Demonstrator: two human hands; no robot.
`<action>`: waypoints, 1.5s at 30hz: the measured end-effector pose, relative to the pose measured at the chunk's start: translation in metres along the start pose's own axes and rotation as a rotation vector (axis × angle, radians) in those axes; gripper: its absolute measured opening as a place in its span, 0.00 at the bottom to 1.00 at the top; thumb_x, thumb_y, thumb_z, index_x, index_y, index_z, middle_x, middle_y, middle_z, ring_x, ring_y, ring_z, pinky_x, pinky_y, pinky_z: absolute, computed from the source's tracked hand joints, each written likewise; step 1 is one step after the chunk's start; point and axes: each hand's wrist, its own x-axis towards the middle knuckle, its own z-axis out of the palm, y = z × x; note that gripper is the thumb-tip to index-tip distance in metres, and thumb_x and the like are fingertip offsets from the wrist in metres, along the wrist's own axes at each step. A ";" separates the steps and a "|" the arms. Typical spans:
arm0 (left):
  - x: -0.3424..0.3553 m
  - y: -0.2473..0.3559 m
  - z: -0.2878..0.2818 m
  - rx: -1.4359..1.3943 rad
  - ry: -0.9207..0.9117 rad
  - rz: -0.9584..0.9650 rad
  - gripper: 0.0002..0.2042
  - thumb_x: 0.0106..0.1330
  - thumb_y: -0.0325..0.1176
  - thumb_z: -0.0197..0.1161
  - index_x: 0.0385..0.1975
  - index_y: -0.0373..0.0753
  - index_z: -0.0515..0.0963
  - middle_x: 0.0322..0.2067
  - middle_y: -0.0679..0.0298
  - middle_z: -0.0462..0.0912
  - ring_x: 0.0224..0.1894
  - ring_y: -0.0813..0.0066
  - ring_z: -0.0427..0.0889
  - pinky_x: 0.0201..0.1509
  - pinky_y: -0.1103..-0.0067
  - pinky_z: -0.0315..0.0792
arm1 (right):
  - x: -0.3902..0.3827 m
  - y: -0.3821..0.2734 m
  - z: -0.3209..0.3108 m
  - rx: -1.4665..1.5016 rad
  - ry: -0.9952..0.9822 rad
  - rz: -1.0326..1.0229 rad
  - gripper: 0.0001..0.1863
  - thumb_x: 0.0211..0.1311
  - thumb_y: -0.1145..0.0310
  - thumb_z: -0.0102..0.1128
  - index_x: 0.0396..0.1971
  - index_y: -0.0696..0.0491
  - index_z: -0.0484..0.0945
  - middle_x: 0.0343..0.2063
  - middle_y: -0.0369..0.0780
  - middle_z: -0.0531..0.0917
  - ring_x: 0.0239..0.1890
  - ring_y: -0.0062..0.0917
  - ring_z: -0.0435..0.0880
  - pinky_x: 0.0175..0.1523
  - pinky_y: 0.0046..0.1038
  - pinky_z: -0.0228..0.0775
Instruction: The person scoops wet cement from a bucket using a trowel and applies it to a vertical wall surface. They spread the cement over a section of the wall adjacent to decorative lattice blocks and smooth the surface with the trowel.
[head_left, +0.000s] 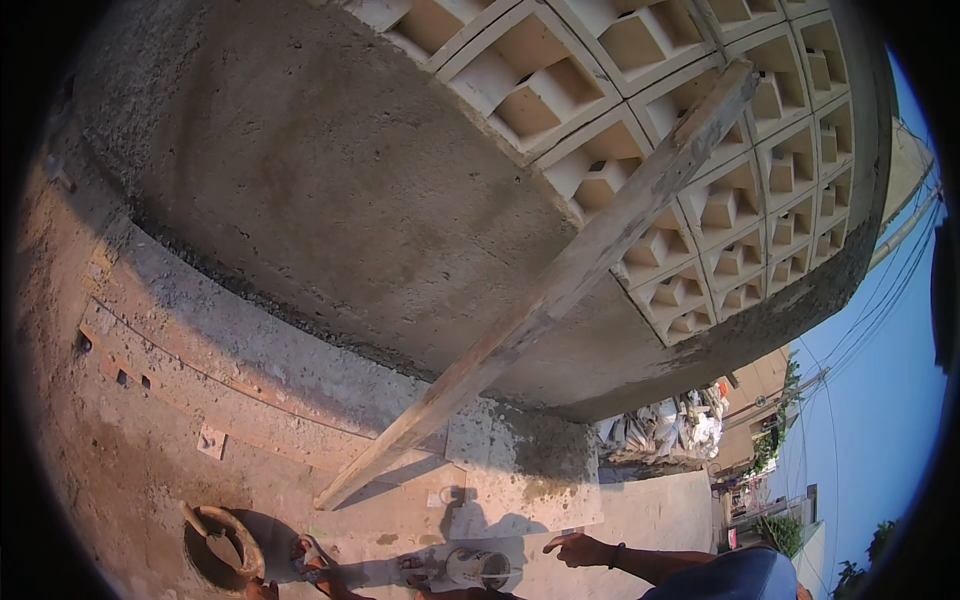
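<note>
My right hand (pixel 580 550) reaches in from the lower right, a dark band on its wrist. One finger points left and the others are loosely bent; nothing shows in it. Below and left of it stands a pale round bucket (pixel 478 568) with a thin handle. At the bottom left a round mortar pan (pixel 250 540) holds a trowel (pixel 222 548), whose wooden handle rests against the rim. A bit of skin at the pan's lower edge may be my left hand (pixel 262 591); its fingers are too cut off to read. Two feet (pixel 310 552) show between pan and bucket.
A long wooden plank (pixel 520 310) leans across a grey plastered wall (pixel 350 180) and pale ventilation blocks (pixel 620 180). Mortar-spattered boards (pixel 240 370) lie along the wall's foot. Stacked white sacks (pixel 665 430) stand beyond its end.
</note>
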 end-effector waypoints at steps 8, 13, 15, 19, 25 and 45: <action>-0.033 -0.043 0.036 -0.462 -0.101 -0.180 0.19 0.61 0.40 0.56 0.46 0.33 0.74 0.46 0.51 0.78 0.46 0.55 0.78 0.40 0.61 0.76 | -0.008 0.079 0.029 -0.025 -0.082 0.087 0.15 0.64 0.70 0.55 0.50 0.49 0.80 0.20 0.35 0.80 0.21 0.20 0.80 0.28 0.26 0.72; -0.104 -0.055 -0.006 -0.516 0.156 -0.446 0.17 0.58 0.39 0.57 0.44 0.37 0.75 0.41 0.53 0.79 0.41 0.59 0.79 0.34 0.62 0.74 | -0.078 0.126 0.012 0.204 -0.002 -0.081 0.17 0.60 0.74 0.52 0.48 0.47 0.81 0.21 0.34 0.81 0.22 0.17 0.79 0.29 0.25 0.73; -0.148 -0.030 0.000 -0.070 0.258 -0.129 0.25 0.57 0.39 0.62 0.52 0.31 0.70 0.50 0.44 0.74 0.52 0.51 0.74 0.50 0.62 0.69 | -0.090 0.114 -0.022 0.192 -0.126 0.146 0.17 0.59 0.74 0.55 0.48 0.51 0.80 0.19 0.35 0.80 0.22 0.16 0.79 0.29 0.22 0.72; -0.403 0.149 0.064 0.295 -0.002 0.547 0.38 0.59 0.35 0.66 0.66 0.24 0.57 0.63 0.36 0.66 0.65 0.43 0.67 0.69 0.67 0.60 | -0.175 0.078 -0.067 0.340 -0.051 0.178 0.20 0.53 0.76 0.56 0.48 0.53 0.80 0.17 0.35 0.77 0.19 0.17 0.76 0.26 0.24 0.68; -0.829 0.410 0.177 0.139 -0.508 1.332 0.48 0.58 0.38 0.70 0.73 0.33 0.43 0.70 0.36 0.45 0.73 0.41 0.46 0.74 0.56 0.45 | -0.284 0.149 -0.105 0.429 0.134 0.162 0.17 0.52 0.75 0.57 0.45 0.57 0.80 0.18 0.39 0.79 0.17 0.22 0.78 0.25 0.27 0.70; -1.185 0.370 0.329 -0.059 -0.998 1.288 0.31 0.45 0.24 0.71 0.53 0.34 0.69 0.41 0.56 0.78 0.43 0.63 0.79 0.50 0.68 0.74 | -0.409 0.529 -0.136 1.256 0.323 0.580 0.15 0.53 0.82 0.49 0.40 0.57 0.79 0.16 0.38 0.74 0.11 0.23 0.73 0.14 0.26 0.65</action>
